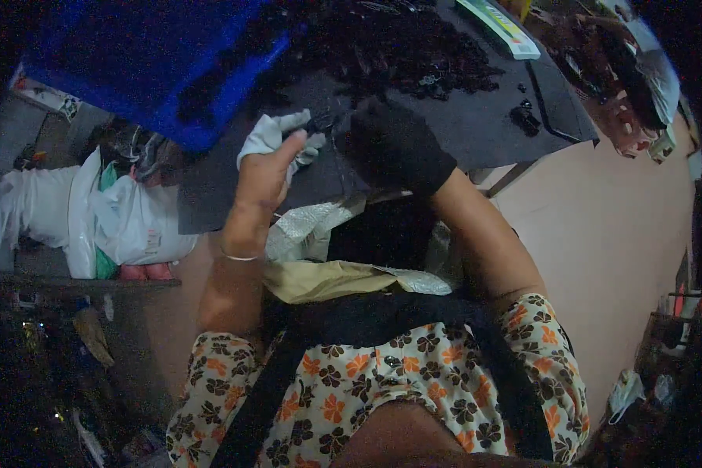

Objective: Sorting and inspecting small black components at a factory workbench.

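My left hand [276, 154], in a pale glove that leaves the thumb bare, pinches a small black piece [320, 123] over the dark table [476, 125]. Its exact kind is too dark to make out. Close on its right is my right hand [398, 148] in a black glove. The fingers of that hand merge with the dark surface, so their grip is hidden. Just beyond both hands, a heap of small, shiny black pieces [398, 58] spreads across the table. A few more black pieces [525, 117] lie apart on the right.
A blue sheet or tray [156, 70] covers the far left. At the back right rests a long white-and-green box [501, 30]. An open woven sack [312, 226] hangs between me and the table edge. White plastic bags [136, 218] sit on a left shelf.
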Tool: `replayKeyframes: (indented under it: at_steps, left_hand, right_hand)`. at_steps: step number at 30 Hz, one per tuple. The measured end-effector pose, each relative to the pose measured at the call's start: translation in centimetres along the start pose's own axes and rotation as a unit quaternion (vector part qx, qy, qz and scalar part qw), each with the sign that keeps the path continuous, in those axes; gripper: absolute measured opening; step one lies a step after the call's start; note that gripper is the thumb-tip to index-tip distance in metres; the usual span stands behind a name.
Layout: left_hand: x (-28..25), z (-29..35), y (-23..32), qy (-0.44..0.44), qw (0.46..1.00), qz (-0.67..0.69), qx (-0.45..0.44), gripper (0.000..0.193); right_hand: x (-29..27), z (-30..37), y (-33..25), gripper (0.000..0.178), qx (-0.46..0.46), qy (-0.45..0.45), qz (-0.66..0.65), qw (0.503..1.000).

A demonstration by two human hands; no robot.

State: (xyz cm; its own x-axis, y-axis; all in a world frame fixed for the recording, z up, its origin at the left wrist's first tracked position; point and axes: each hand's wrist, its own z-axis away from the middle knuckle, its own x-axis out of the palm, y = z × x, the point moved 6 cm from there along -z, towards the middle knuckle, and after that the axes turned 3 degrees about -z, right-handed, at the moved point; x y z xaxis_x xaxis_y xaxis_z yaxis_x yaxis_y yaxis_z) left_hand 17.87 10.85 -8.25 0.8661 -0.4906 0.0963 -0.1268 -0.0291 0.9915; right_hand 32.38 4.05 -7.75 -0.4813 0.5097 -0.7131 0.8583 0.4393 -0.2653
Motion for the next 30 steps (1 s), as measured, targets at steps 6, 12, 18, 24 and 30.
replayKeyframes:
  at_steps: [6, 12, 18, 24, 30]
  left_hand:
    - [1.2, 1.8, 1.4, -0.015, 0.981, -0.191, 0.038, 0.026]
    - [2.2, 3.1, 1.4, -0.053, 0.954, -0.279, 0.097, 0.026]
    - [3.2, 3.7, 2.3, -0.071, 0.954, -0.270, 0.110, 0.026]
    - [3.1, 4.1, 2.3, -0.076, 0.977, -0.195, 0.049, 0.026]
    - [2.6, 4.8, 1.6, -0.042, 0.988, -0.148, 0.032, 0.023]
  right_hand:
    - [-0.2, 0.5, 0.1, 0.020, 0.123, -0.135, -0.040, 0.982]
    - [-2.3, 1.8, -3.1, 0.029, -0.032, -0.050, -0.125, 0.990]
    - [-2.7, 2.3, -3.3, 0.037, -0.057, -0.015, -0.106, 0.993]
    - [-3.8, 1.8, -4.3, 0.035, -0.052, -0.081, -0.108, 0.990]
    - [-2.9, 2.0, -3.1, 0.030, -0.011, 0.064, -0.160, 0.985]
